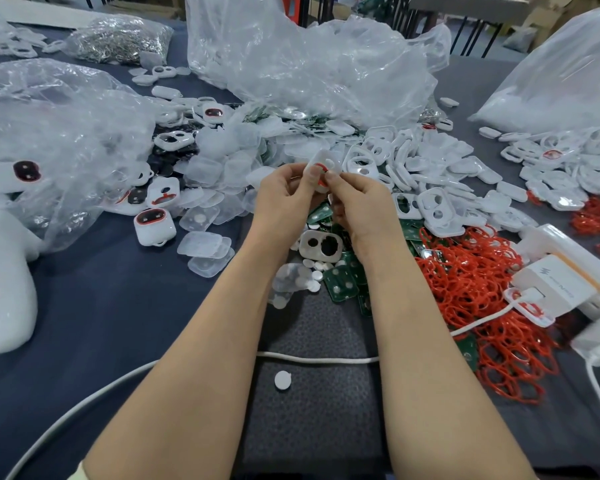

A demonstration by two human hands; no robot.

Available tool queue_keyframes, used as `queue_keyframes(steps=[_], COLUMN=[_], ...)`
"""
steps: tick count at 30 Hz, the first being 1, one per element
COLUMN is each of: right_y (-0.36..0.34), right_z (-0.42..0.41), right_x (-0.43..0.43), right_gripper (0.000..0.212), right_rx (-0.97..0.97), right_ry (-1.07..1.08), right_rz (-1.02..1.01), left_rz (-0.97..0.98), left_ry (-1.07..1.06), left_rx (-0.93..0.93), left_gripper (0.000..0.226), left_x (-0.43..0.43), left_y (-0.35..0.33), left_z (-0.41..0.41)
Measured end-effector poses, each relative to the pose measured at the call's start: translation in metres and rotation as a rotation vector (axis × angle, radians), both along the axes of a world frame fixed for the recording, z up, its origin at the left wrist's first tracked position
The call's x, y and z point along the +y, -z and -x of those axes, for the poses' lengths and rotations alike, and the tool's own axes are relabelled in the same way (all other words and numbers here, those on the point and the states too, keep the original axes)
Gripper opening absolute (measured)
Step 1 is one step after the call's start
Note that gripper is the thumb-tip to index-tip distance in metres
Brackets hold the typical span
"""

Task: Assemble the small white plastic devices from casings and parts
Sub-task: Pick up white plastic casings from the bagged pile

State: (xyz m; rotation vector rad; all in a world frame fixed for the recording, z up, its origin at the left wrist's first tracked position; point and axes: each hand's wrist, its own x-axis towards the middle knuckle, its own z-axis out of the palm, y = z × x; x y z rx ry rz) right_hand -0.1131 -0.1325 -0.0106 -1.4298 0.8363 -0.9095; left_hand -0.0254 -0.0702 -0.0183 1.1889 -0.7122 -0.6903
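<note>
Dark table [118,306] bearing loose casings [437,211] and red rings [482,271]. Above its middle, left hand [284,194] and right hand [357,199], equally near, pinch the held casing [326,161], its long axis roughly upright. Thumbs part-hide its red insert [321,167]; whether it is seated is unclear.

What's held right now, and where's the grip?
A white casing with a red ring, pinched by both hands: left hand at its left edge, right hand at its right edge.
</note>
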Motion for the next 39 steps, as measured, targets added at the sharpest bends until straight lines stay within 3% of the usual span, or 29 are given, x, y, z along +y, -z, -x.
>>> queue_keyframes(steps=[7,11,13,15,17,23,29,36,39], right_y=[-0.003,-0.005,-0.004,-0.003,-0.003,-0.003,-0.005,-0.008,-0.009], right_z=[-0.002,-0.003,-0.005,-0.005,-0.004,0.000,0.001,0.006,0.006], right_x=[0.004,0.008,0.010,0.012,0.013,0.009,0.009,0.006,0.007], right_gripper=[0.016,0.013,0.017,0.020,0.017,0.007,0.010,0.005,0.010], right_rx=[0.082,0.116,0.197,0.267,0.315,0.414,0.393,0.413,0.381], right_ry=[0.030,0.070,0.164,0.237,0.259,0.253,0.230,0.234,0.194], right_rz=[0.071,0.129,0.254,0.394,0.471,0.500,0.476,0.421,0.382], left_rz=[-0.024,-0.022,-0.012,-0.022,-0.049,-0.145,-0.165,-0.214,-0.198], left_ry=[-0.052,-0.012,-0.001,-0.020,-0.027,-0.094,-0.122,-0.044,-0.048], left_rx=[0.027,0.251,0.326,0.242,0.040,-0.300,-0.195,-0.370,-0.296], left_gripper=[0.012,0.011,0.011,0.009,0.010,0.016,0.021,0.024,0.018], left_x=[-0.001,0.001,0.003,0.004,0.004,0.003,0.003,0.003,0.003], left_y=[-0.001,-0.005,-0.007,-0.006,-0.006,-0.004,-0.005,-0.005,-0.005], left_z=[0.001,0.000,0.001,0.003,0.005,0.007,0.007,0.008,0.007])
